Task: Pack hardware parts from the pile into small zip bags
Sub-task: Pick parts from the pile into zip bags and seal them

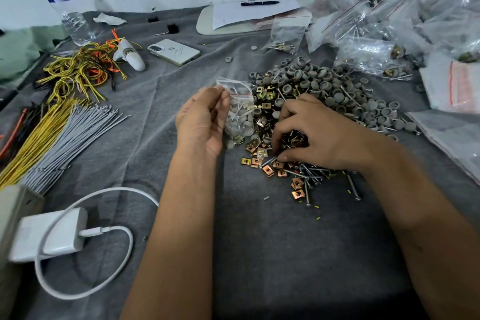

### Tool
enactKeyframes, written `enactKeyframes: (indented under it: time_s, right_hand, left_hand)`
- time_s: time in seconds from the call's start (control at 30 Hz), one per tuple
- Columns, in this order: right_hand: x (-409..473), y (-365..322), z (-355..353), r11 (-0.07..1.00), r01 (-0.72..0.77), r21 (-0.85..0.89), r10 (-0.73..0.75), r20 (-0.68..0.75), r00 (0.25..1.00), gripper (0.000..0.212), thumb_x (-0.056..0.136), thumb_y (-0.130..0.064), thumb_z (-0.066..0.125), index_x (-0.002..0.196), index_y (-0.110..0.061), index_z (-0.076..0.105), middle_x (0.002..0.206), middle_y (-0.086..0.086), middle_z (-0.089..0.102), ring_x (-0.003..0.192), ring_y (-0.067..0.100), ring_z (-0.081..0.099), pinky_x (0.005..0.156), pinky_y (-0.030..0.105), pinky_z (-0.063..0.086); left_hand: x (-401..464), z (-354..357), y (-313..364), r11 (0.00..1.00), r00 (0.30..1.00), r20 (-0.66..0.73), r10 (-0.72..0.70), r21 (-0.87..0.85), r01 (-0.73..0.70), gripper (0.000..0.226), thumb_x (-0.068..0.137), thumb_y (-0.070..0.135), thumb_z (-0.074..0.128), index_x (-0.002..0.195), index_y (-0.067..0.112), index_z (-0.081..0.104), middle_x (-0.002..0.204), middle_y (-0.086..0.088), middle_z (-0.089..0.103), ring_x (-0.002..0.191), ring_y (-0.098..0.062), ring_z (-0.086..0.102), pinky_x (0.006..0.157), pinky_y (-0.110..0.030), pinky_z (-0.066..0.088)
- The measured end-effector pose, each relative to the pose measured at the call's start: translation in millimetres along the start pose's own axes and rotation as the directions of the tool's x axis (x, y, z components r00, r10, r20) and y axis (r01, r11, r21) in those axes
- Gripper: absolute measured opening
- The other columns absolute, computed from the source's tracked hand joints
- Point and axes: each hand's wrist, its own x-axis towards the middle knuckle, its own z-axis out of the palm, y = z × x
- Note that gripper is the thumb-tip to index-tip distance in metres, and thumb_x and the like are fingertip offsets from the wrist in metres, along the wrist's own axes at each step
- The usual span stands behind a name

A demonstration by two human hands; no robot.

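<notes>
Both hands work at the pile of hardware parts (319,112), which lies on a grey cloth (259,241). Left hand (201,119), just left of the pile's near edge, holds a small zip bag (239,112) upright, fingers curled round its left side and pinching it near the mouth; the bag already holds grey caps, a few screws and a clip, and its red zip line shows near the top. Right hand (309,132) lies palm down on the pile itself, fingers bent and dug into the brass-coloured clips (262,153) at the pile's near left corner, thumb tip touching a long screw (270,161); whether it holds any part I cannot tell. Grey round caps (324,86) make up the far half of the pile, and more screws (311,176) spread along its near edge under the right wrist. Right of and beyond the pile is a heap of filled plastic bags (376,34). Well to the pile's left lie a white phone (174,52), tangled yellow and orange wires (80,70), bundled grey and yellow wires (59,143) and a water bottle (65,8). Nearer than those, far left of the pile, sits a white charger (52,234) with its cable. Beyond the pile, a black pen (259,3) rests on paper (249,11)
</notes>
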Motion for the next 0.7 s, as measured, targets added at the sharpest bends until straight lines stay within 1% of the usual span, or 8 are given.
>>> enactKeyframes:
  time_s: [0.1,0.23,0.3,0.37,0.47,0.57,0.63,0.7]
  right_hand:
    - [1,-3,0,0.999,-0.012,-0.034,0.013,0.037,0.999,0.018,0.081,-0.052,0.078,0.093,-0.039,0.074,0.105,-0.019,0.042,0.11,0.011,0.035,0.099,0.034,0.039]
    - [3,-7,7,0.992,-0.007,-0.126,0.016,0.069,0.997,0.018,0.088,-0.052,0.071,0.092,-0.034,0.069,0.104,-0.017,0.041,0.108,0.01,0.032,0.101,0.038,0.041]
    - [4,-7,9,0.986,0.0,-0.168,0.013,0.072,0.997,0.019,0.091,-0.052,0.066,0.093,-0.033,0.067,0.104,-0.014,0.041,0.106,0.009,0.03,0.1,0.037,0.04]
    - [5,-8,8,0.993,-0.005,-0.12,0.012,0.052,0.999,0.016,0.094,-0.05,0.061,0.092,-0.034,0.061,0.103,-0.015,0.042,0.105,0.009,0.03,0.099,0.033,0.037]
    - [4,-8,2,0.995,-0.035,0.095,0.04,-0.053,0.998,0.011,0.099,-0.042,0.056,0.094,-0.032,0.056,0.097,-0.021,0.052,0.098,0.006,0.047,0.086,0.026,0.038]
    - [1,-9,-3,0.966,-0.024,0.258,0.082,-0.217,0.973,0.004,0.098,-0.03,0.065,0.095,-0.03,0.063,0.087,-0.019,0.064,0.081,-0.003,0.062,0.072,0.015,0.044]
    - [-1,-11,-4,0.946,0.021,0.323,0.109,-0.382,0.918,0.004,0.093,-0.025,0.073,0.095,-0.026,0.07,0.085,-0.019,0.067,0.081,-0.003,0.065,0.069,0.01,0.049]
    - [-1,-12,-5,0.931,0.058,0.361,0.15,-0.522,0.84,0.006,0.09,-0.023,0.078,0.095,-0.022,0.075,0.087,-0.017,0.069,0.081,0.0,0.068,0.071,0.013,0.054]
  left_hand:
    - [1,-1,0,0.999,1.0,-0.028,-0.011,-0.042,0.01,0.004,0.091,-0.007,0.07,0.093,-0.005,0.067,0.068,-0.01,0.073,0.059,-0.012,0.072,0.054,-0.015,0.056]
    - [-1,1,-2,0.999,1.0,-0.011,-0.018,-0.038,0.017,0.005,0.091,-0.008,0.07,0.089,-0.004,0.067,0.068,-0.011,0.073,0.06,-0.013,0.073,0.055,-0.015,0.056]
    - [-2,3,-3,1.0,1.0,0.018,-0.01,-0.002,0.01,0.005,0.091,-0.008,0.07,0.089,-0.004,0.067,0.071,-0.011,0.073,0.061,-0.012,0.073,0.055,-0.016,0.057]
    - [-3,5,-6,0.999,0.999,0.052,0.012,0.045,-0.014,0.007,0.092,-0.009,0.068,0.089,-0.002,0.067,0.072,-0.012,0.073,0.06,-0.011,0.072,0.055,-0.015,0.057]
    - [-3,8,-7,0.995,0.996,0.081,0.036,0.09,-0.043,0.01,0.091,-0.009,0.069,0.089,0.0,0.066,0.073,-0.012,0.073,0.059,-0.01,0.071,0.055,-0.015,0.057]
    - [-4,9,-7,0.991,0.994,0.101,0.047,0.117,-0.058,0.01,0.09,-0.01,0.069,0.088,0.0,0.067,0.073,-0.012,0.074,0.059,-0.011,0.071,0.054,-0.014,0.056]
    - [-6,10,-8,0.983,0.991,0.123,0.052,0.168,-0.073,0.012,0.089,-0.01,0.07,0.086,0.001,0.067,0.073,-0.011,0.074,0.059,-0.011,0.071,0.053,-0.014,0.055]
    - [-9,11,-8,0.965,0.983,0.176,0.058,0.243,-0.1,0.016,0.087,-0.011,0.072,0.084,0.004,0.066,0.073,-0.012,0.074,0.058,-0.012,0.069,0.051,-0.015,0.053]
